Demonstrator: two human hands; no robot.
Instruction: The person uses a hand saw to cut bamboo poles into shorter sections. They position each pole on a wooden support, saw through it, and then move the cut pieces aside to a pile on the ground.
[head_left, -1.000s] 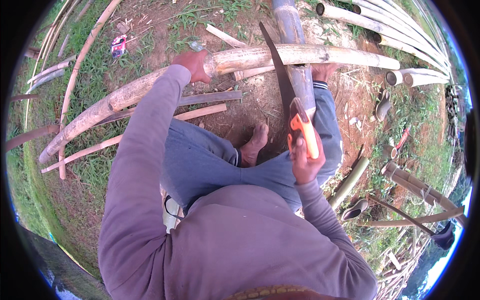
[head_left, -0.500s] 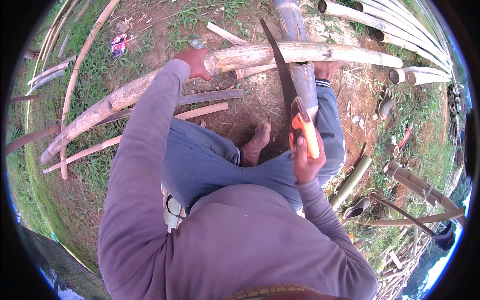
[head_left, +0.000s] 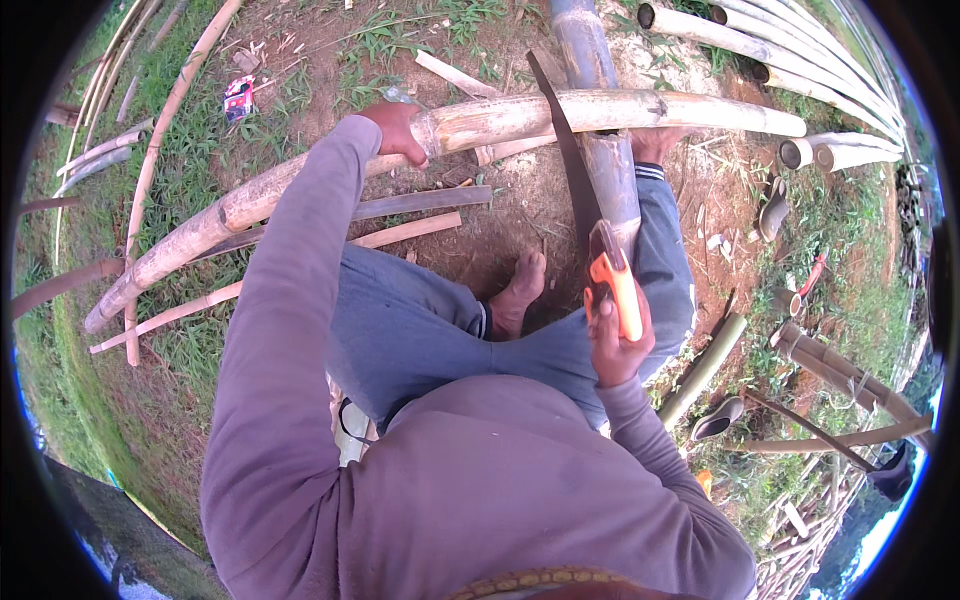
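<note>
Brown dirt (head_left: pixel 520 215) and green grass (head_left: pixel 190 190) lie all around. 1 long bamboo pole (head_left: pixel 500 117) lies across a grey pole (head_left: pixel 612 185). The left hand (head_left: pixel 398 132) grips the long bamboo pole. The right hand (head_left: pixel 622 345) is closed around the orange handle of the saw (head_left: pixel 580 195), which crosses that pole. If the pole rolls, the saw might slip and cut the bare foot (head_left: pixel 658 143) nearby.
</note>
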